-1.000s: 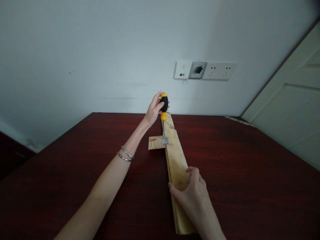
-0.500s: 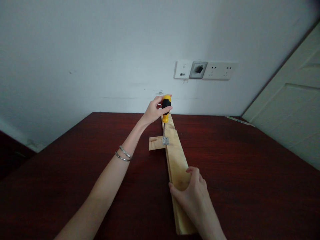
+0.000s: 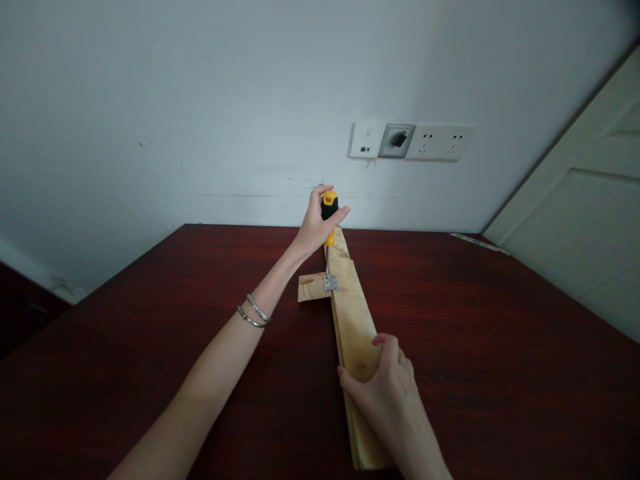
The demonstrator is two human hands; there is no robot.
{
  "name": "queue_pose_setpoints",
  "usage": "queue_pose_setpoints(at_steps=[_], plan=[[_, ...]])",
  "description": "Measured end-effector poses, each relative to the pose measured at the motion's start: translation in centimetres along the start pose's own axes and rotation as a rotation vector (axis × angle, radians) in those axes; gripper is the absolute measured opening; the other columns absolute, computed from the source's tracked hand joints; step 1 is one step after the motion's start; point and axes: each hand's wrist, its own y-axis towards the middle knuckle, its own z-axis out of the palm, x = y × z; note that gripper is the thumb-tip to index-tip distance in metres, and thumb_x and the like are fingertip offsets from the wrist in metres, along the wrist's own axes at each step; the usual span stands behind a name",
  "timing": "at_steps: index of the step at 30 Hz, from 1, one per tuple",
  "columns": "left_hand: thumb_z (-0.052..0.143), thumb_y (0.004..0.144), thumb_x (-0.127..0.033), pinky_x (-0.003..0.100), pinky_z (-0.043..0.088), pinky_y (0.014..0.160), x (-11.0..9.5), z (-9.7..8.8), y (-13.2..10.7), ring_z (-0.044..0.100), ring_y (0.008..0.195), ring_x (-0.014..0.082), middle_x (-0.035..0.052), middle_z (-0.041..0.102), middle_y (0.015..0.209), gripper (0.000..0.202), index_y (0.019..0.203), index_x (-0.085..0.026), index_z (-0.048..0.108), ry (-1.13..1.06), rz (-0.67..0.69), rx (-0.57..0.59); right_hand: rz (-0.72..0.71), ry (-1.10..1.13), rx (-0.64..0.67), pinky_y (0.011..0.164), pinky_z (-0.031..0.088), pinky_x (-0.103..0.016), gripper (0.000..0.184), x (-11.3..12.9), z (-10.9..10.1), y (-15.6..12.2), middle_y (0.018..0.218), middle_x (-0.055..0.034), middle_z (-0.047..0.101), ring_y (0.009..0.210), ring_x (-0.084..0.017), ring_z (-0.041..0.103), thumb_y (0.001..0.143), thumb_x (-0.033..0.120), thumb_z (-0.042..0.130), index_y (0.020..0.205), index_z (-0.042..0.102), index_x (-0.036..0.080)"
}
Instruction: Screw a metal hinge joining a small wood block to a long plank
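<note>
My left hand (image 3: 319,220) is closed round the yellow and black handle of a screwdriver (image 3: 329,208), which stands nearly upright. The shaft's lower end meets a small metal hinge (image 3: 331,283). That hinge lies across the joint between a long pale wooden board (image 3: 356,310) and a short wooden piece (image 3: 313,287) sticking out to its left. Nearer to me, my right hand (image 3: 387,383) grips the long board across its width, thumb on the left edge and fingers at the right edge. Whether a screw sits under the tip is too small to tell.
Everything lies on a dark red-brown wooden table (image 3: 225,267). Its far edge meets a white wall (image 3: 225,100) with a row of sockets and switches (image 3: 413,141). A pale panelled door (image 3: 590,193) stands at the right, near a thin flat strip (image 3: 480,243) on the table.
My left hand has turned round the screwdriver handle, its wrist shifting slightly right, and the handle leans a little more left. My right hand and the boards have stayed in place.
</note>
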Motion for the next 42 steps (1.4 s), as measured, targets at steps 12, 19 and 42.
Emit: queue_pose_setpoints(at_steps=[12, 19, 42], plan=[[0.07, 0.07, -0.028, 0.042, 0.047, 0.083, -1.3, -2.7, 0.6, 0.057, 0.097, 0.0234, 0.0074, 0.062, 0.103, 0.033, 0.101, -0.019, 0.063, -0.076, -0.083, 0.303, -0.003, 0.02, 0.0, 0.071, 0.048, -0.044, 0.047, 0.1, -0.2, -0.1, 0.089, -0.0103, 0.058, 0.084, -0.03, 0.056, 0.06, 0.038, 0.068, 0.096, 0.044, 0.021], [0.053, 0.076, -0.017, 0.041, 0.049, 0.085, -1.0, -3.3, 0.8, 0.061, 0.094, 0.0213, 0.0068, 0.062, 0.098, 0.051, 0.127, -0.022, 0.048, -0.269, -0.207, 0.264, 0.016, 0.01, 0.019, 0.075, 0.047, -0.045, 0.049, 0.2, 0.0, 0.0, 0.089, -0.0108, 0.057, 0.084, -0.03, 0.055, 0.059, 0.039, 0.068, 0.096, 0.043, 0.021], [0.063, 0.07, -0.02, 0.039, 0.047, 0.084, -1.0, -3.6, 1.2, 0.059, 0.093, 0.0208, 0.0059, 0.063, 0.097, 0.053, 0.122, -0.021, 0.054, -0.074, -0.1, 0.254, -0.019, -0.07, -0.014, 0.08, 0.044, -0.045, 0.047, 1.5, -0.3, -0.5, 0.09, -0.0105, 0.053, 0.087, -0.03, 0.049, 0.063, 0.033, 0.066, 0.101, 0.042, 0.018]])
